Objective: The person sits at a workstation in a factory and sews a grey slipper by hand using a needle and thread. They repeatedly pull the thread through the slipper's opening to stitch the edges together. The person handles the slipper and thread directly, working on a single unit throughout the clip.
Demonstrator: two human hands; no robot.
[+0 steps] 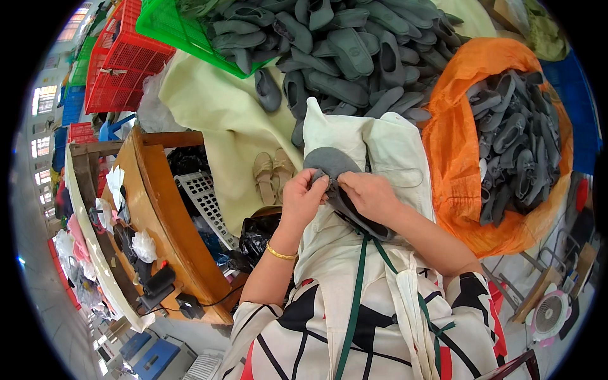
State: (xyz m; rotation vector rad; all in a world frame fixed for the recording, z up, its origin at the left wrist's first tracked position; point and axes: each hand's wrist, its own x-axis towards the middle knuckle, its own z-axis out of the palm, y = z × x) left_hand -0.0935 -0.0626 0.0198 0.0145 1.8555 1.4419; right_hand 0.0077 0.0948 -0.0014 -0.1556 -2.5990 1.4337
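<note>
A dark grey slip-on shoe (pixel 329 161) rests on the white apron (pixel 399 152) over my lap, its rounded end pointing away from me. My left hand (pixel 303 197) is closed, pinching the shoe's upper near its opening. Close beside it, my right hand (pixel 368 197) has its fingers pressed together on the same part of the shoe. Whether the fingertips also hold something small is hidden. A thin thread (pixel 410 171) curves over the apron to the right of the shoe.
A large heap of grey shoes (pixel 351 54) lies ahead, beside a green crate (pixel 183 31). To the right, an orange sack (pixel 453 133) holds more shoes. A wooden table (pixel 164 234) stands at left. Beige sandals (pixel 272 174) sit on pale cloth (pixel 221 104).
</note>
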